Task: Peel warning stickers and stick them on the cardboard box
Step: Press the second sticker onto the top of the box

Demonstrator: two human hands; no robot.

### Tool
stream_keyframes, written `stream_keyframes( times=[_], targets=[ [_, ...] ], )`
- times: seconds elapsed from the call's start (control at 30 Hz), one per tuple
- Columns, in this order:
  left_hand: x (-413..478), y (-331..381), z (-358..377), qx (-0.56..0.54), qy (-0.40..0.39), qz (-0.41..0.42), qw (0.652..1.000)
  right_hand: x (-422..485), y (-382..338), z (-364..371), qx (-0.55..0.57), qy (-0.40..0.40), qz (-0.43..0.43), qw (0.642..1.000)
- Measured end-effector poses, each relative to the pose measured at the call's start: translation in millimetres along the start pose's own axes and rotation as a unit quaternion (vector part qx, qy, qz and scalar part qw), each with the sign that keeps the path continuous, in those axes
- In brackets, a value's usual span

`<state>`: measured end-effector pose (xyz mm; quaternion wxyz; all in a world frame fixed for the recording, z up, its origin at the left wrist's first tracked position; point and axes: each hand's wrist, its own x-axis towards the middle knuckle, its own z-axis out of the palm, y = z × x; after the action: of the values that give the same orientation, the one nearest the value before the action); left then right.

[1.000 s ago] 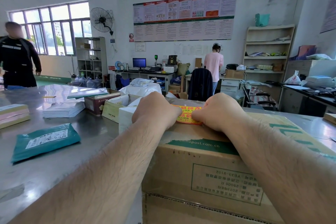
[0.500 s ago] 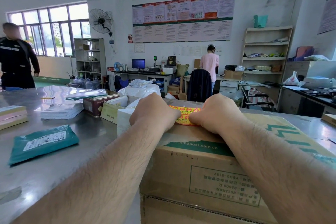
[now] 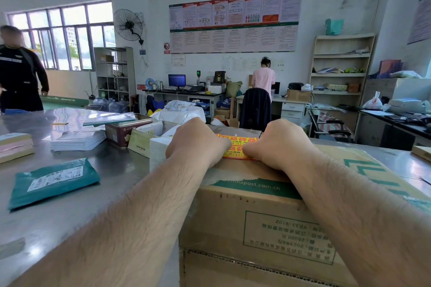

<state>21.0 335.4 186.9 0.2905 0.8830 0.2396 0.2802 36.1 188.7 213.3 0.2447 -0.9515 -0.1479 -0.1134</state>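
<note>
A large brown cardboard box [image 3: 263, 214] with green print stands right in front of me on a steel table. On its top lie yellow and red warning stickers [image 3: 236, 148], held between my two hands. My left hand [image 3: 197, 141] curls over the stickers' left end, and my right hand [image 3: 281, 142] over their right end. Both hands rest on the box top with fingers bent down; the fingertips are hidden from me.
The steel table [image 3: 70, 212] carries a teal mail pouch [image 3: 52, 182], a stack of booklets [image 3: 78, 138], a red tin [image 3: 126, 131] and small open boxes [image 3: 149, 138]. A person in black [image 3: 19, 77] stands far left; another person in pink [image 3: 263, 79] faces the back desks.
My hands have stayed on the box top, with the thumbs drawing slightly closer over the stickers. The person at the left has shifted a little.
</note>
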Motion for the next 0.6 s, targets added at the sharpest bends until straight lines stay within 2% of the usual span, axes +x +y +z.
stream_keyframes(
  times=[0.1,0.23,0.37,0.6],
  targets=[
    [5,-1,-2,-0.053,0.024,-0.03,0.998,3,2,0,0.048,0.012,0.011,0.999],
    [13,-6,-3,-0.055,0.019,-0.033,0.998,5,5,0,0.095,0.028,0.016,0.995],
    [8,-8,0,-0.078,-0.002,-0.053,0.996,6,8,4,0.079,0.016,0.002,0.997],
    [6,-4,0,-0.017,-0.011,-0.028,0.999,8,9,4,0.063,0.004,-0.003,0.998]
  ],
)
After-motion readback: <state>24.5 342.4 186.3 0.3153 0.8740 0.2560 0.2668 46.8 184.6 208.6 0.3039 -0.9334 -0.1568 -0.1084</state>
